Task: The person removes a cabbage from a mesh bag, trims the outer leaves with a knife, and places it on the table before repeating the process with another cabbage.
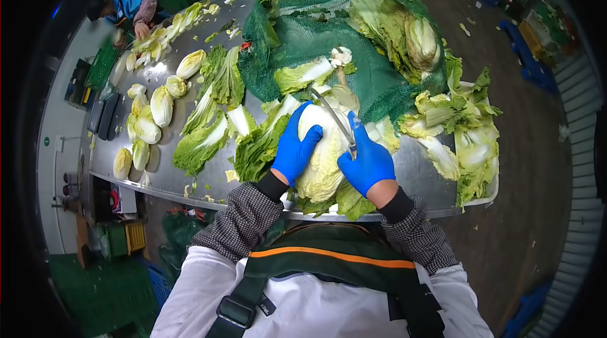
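Note:
A large napa cabbage lies on the metal table in front of me. My left hand, in a blue glove, holds it by its left side, thumb lying over the top. In my right hand, also gloved, is a knife whose curved blade crosses the cabbage toward its far end. The fingers are wrapped round the handle, which is mostly hidden. Loose green leaves lie just left of my left hand, and a trimmed leaf piece rests beyond the blade.
A green mesh bag with another cabbage covers the table's far side. Several trimmed cabbages sit at left. A white tub heaped with leaves stands at right. Another person handles cabbages at the far left end.

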A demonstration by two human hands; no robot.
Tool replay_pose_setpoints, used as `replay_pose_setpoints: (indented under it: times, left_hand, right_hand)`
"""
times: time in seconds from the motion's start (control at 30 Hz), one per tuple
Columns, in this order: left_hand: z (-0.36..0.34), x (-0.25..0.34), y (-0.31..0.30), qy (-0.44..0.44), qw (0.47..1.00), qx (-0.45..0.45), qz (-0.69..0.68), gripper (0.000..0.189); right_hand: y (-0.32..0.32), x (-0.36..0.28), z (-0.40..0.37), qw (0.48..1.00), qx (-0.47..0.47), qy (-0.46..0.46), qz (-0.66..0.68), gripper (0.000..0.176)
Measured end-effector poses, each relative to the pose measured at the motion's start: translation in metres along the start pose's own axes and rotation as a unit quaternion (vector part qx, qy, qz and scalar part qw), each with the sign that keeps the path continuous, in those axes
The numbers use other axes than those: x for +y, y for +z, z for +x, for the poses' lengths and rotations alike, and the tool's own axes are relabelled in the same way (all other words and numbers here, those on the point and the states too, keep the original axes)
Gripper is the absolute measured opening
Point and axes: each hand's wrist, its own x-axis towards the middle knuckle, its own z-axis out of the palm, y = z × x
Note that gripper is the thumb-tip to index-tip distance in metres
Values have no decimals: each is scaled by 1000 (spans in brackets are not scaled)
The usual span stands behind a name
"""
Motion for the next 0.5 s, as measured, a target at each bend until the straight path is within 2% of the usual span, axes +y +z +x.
replay_pose_setpoints:
  times: [0.1, 0.13, 0.17, 0.2, 0.23, 0.3, 0.37, 0.4, 0.43, 0.5]
  left_hand:
    - [1, -12, 1, -46, 999, -15, -13, 57]
    - [1, -13, -2, -94, 987, -43, -125, 55]
    - [-1, -14, -7, -141, 959, -69, -235, 53]
    - [-1, -16, -12, -185, 916, -95, -342, 52]
    - [1, -13, -18, -261, 841, -127, -456, 52]
    - [3, -2, -26, -314, 772, -190, -519, 59]
    - [7, -2, -21, -281, 731, -196, -590, 63]
    - [9, -1, -18, -268, 707, -202, -623, 65]
    - [12, 2, -12, -284, 746, -194, -571, 66]
    - [20, 9, -2, -314, 811, -178, -461, 70]
  right_hand:
    - [-5, 6, 0, 1000, 14, 11, 0, 60]
    - [-10, 16, 2, 1000, 23, 13, -3, 57]
    - [-16, 26, 5, 999, 32, 16, -7, 54]
    - [-26, 39, 12, 998, 19, 63, -3, 50]
    - [-27, 68, 23, 998, -6, 57, -28, 53]
    - [-26, 76, 25, 997, 8, 55, -57, 60]
    - [-29, 46, 19, 997, -38, 63, 16, 75]
    - [-9, 58, 22, 990, -4, -29, 138, 83]
    - [-2, 51, 23, 981, 9, -80, 174, 82]
    - [1, 36, 17, 959, -21, 15, 283, 77]
